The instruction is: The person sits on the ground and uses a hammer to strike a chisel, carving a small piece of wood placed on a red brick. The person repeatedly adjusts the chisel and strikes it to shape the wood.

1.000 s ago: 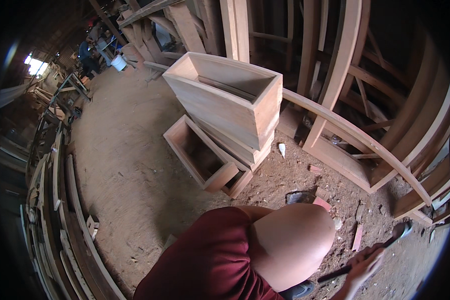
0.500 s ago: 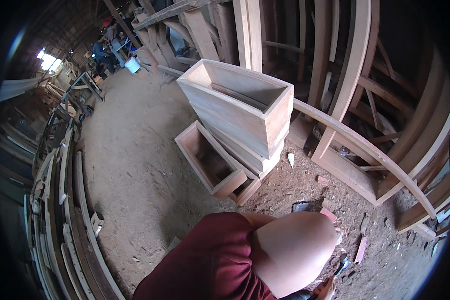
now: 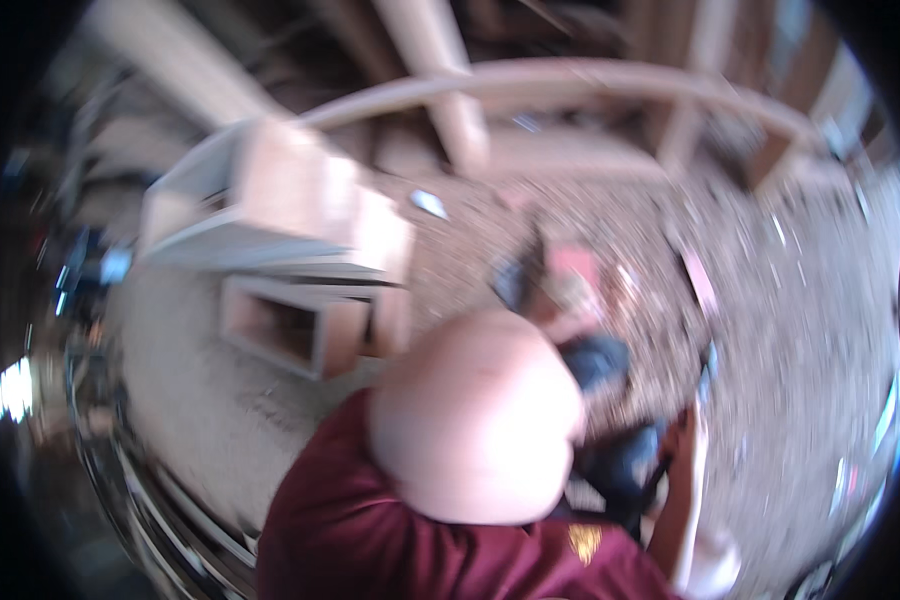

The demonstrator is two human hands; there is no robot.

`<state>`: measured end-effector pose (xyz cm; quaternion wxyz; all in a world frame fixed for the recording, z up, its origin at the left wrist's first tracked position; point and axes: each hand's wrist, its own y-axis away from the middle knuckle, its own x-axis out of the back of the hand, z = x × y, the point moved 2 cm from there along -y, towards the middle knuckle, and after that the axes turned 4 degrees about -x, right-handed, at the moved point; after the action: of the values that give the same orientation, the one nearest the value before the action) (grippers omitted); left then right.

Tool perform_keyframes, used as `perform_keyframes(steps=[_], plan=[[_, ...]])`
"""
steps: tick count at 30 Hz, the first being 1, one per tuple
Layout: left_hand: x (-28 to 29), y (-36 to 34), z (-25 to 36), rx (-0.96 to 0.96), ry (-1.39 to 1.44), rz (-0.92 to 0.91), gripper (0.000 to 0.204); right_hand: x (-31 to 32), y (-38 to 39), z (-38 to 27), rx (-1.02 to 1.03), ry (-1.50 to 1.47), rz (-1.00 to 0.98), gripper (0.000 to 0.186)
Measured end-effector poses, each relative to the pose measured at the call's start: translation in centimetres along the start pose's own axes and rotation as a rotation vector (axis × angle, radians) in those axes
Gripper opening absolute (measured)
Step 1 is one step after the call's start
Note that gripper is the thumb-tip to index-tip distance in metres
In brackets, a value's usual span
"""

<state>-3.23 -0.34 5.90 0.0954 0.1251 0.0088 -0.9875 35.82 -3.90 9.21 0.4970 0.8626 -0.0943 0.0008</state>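
- Blur smears the whole head view, so fine detail is lost.
- Your right hand (image 3: 688, 435) reaches down by your dark trousers, at a thin dark tool (image 3: 707, 368) lying on the sawdust floor (image 3: 800, 330); you cannot tell whether the fingers pinch it or lie spread.
- Your left hand is hidden behind your maroon shirt (image 3: 370, 530).
- Wooden boxes (image 3: 300, 225) are stacked well apart, to your left.

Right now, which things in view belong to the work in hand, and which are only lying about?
In hand:
- right hand, low at the right, seemingly gripping a thin dark tool; blur hides the fingers
- left hand: not in view

Lying about:
- stacked wooden boxes
- open box on the floor
- curved wooden beam
- pale scrap on the dirt
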Motion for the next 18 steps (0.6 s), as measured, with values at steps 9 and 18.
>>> perform_keyframes(steps=[9,18], plan=[[-0.3,-1.5,-1.9,-0.061,-0.023,-0.175,0.013,-1.7,1.7,-1.4,0.061,-0.039,-0.221,0.036],[-0.5,-1.1,-4.3,0.025,-0.128,-0.325,0.015,-3.8,1.0,-1.9,0.008,0.008,-0.233,0.037]])
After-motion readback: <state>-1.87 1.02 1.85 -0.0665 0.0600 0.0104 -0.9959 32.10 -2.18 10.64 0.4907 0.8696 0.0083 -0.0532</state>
